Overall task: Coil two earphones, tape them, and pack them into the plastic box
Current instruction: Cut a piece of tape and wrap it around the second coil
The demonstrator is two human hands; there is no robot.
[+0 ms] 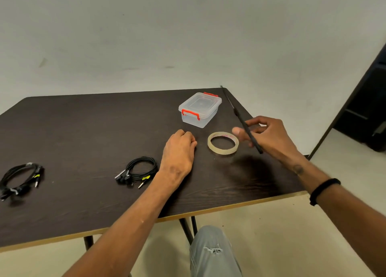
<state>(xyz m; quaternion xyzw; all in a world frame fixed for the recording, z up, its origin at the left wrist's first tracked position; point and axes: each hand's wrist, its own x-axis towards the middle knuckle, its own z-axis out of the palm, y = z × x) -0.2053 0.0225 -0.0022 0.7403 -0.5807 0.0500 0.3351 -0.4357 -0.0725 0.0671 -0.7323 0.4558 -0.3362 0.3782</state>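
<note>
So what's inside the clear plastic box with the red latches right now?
The clear plastic box with red latches has its lid on; through its see-through walls nothing shows inside. Both black coiled earphones lie on the dark wooden table.

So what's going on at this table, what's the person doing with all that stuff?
A person sits at a dark table. Their right hand holds a thin black stick above a roll of clear tape, while the left hand rests curled on the tabletop. Two coiled black earphones lie to the left. The clear plastic box with red latches sits closed behind the tape.
</note>
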